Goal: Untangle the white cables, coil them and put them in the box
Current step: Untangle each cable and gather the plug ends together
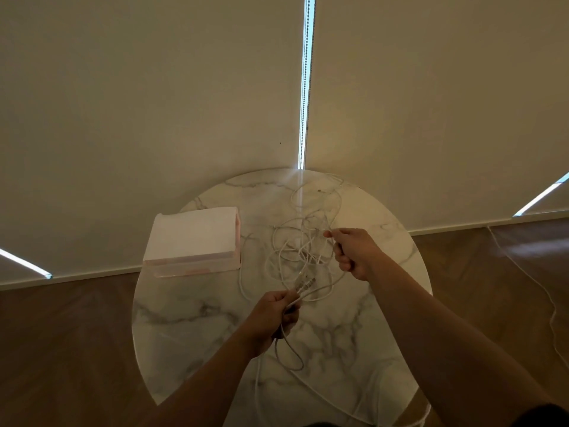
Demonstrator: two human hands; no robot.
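A tangle of white cables [303,241] lies on the far right half of a round marble table [191,328]. My left hand [271,315] grips cable ends with clear plugs [303,283] near the table's middle; a loop of cable hangs below that fist. My right hand [354,252] is lifted at the tangle's right side, with its fingers curled round a cable strand. A pale pink translucent box [192,241] with a white top stands at the table's far left, apart from both hands.
Cable strands trail over the table's near edge [308,386]. Closed cream blinds [154,103] hang right behind the table. Brown wooden floor [61,349] surrounds it, and a thin white cord [542,291] runs across the floor at the right.
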